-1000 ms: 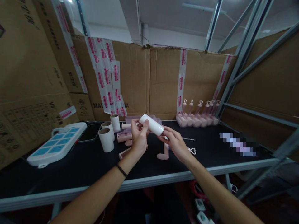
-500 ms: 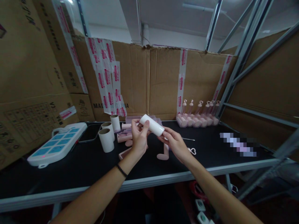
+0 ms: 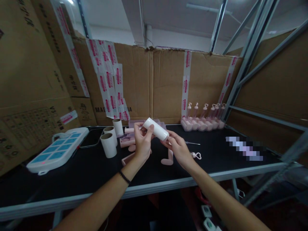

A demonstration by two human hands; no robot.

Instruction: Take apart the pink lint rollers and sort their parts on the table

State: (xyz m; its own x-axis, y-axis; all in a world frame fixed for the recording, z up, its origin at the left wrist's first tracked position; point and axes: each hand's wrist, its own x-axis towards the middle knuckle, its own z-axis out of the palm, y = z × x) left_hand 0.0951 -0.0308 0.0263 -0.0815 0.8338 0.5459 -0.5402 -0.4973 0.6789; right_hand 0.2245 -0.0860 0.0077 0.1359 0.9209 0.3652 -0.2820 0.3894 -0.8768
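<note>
Brown cardboard boxes [image 3: 168, 83] patched with pink-printed tape wall in a black counter [image 3: 84, 170] with a metal front edge, and grey metal shelving struts [image 3: 243, 64] rise at the right. Above the middle of the counter, the left hand [image 3: 141, 144] and the right hand [image 3: 179, 149] hold a white cylindrical roll [image 3: 156, 128] between them, lifted clear of the surface and tilted, its left end higher. The left hand's fingers [image 3: 150, 130] close around the upper left end of the roll; a black band sits on that wrist. The right hand's fingers [image 3: 172, 136] touch the lower right end of the roll, pinching at its edge.

Just left of the hands stand three upright brown cardboard tubes [image 3: 108, 145]. Farther left lies a white tray with blue square cells [image 3: 56, 150]. Under and behind the hands lie small pink plastic parts [image 3: 127, 141], and a pink heart-topped handle piece [image 3: 196, 155] lies just right of the right hand. At the back right, against the cardboard, stands a row of pink rollers with heart-shaped handles [image 3: 204, 120].
</note>
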